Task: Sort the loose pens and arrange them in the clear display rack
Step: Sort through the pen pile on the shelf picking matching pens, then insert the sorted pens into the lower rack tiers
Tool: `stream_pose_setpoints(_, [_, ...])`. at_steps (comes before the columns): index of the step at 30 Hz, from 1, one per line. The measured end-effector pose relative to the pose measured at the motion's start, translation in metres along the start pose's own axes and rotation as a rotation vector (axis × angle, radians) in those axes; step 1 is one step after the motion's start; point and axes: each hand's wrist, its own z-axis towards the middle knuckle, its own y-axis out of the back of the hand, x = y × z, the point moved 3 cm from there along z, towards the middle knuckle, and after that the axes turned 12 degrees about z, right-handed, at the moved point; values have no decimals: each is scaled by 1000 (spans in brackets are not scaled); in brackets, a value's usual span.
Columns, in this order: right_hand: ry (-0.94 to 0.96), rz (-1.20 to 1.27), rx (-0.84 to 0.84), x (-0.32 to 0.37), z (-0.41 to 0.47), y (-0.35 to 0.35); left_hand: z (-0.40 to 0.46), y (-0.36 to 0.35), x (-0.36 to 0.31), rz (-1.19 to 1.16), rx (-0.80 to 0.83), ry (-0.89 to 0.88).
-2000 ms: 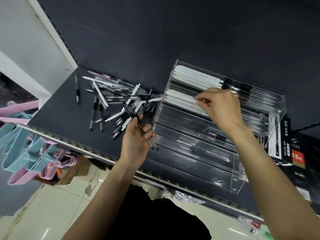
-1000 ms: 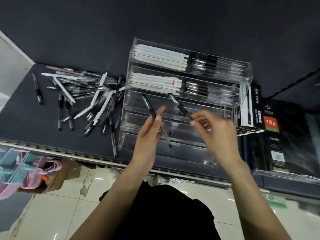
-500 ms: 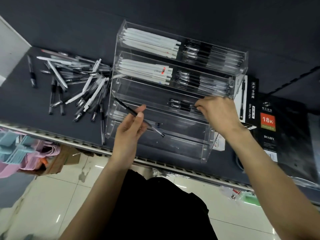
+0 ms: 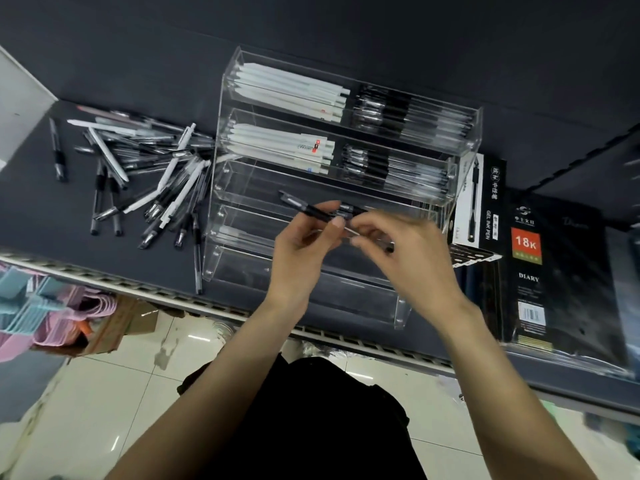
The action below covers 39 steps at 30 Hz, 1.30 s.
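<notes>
Rack: clear acrylic tiered display rack [image 4: 242,188] stands on the dark grey shelf [image 4: 41,216], at centre of view.
Upper tiers: two rear tiers at 12 o'clock each hold white pens [image 4: 287,88] on their left side and black-capped clear pens [image 4: 408,112] on their right.
Lower tiers: mostly bare where they show; the hands cover part of them.
Left hand [image 4: 299,252]: raised in front of the rack's middle tiers, grip narrow, thumb and fingers pinched on a black-barrelled pen [image 4: 313,212].
Right hand [image 4: 407,251]: just beside the left, fingertips closed on the same black-barrelled pen near its other end.
Pen attitude: tilted, cap end toward 10 o'clock, tip toward 4 o'clock, held above the tiers.
Loose pile: jumble of loose black, clear and white pens [image 4: 145,178] on the shelf at 9 o'clock of the rack, some touching its left wall.
Right of rack: boxed gel ink pen pack [image 4: 485,199], then black diary box [image 4: 540,271] at 3 o'clock.
</notes>
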Motion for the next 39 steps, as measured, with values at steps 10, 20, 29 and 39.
stream_pose_setpoints(10, [40, -453, -231, -47, 7, 12, 48, 20, -7, 1123, -188, -480])
stream_pose_setpoints(20, [47, -749, -128, -55, 17, 0, 48, 4, 3, 1295, -153, -527])
stream_pose_setpoints(29, [0, -601, -70, -45, 10, -4, 50, 5, 6, 1305, -81, -549])
stream_pose_setpoints(39, [190, 15, -136, 79, 29, -94, 11, 156, -24, 873, -461, -871])
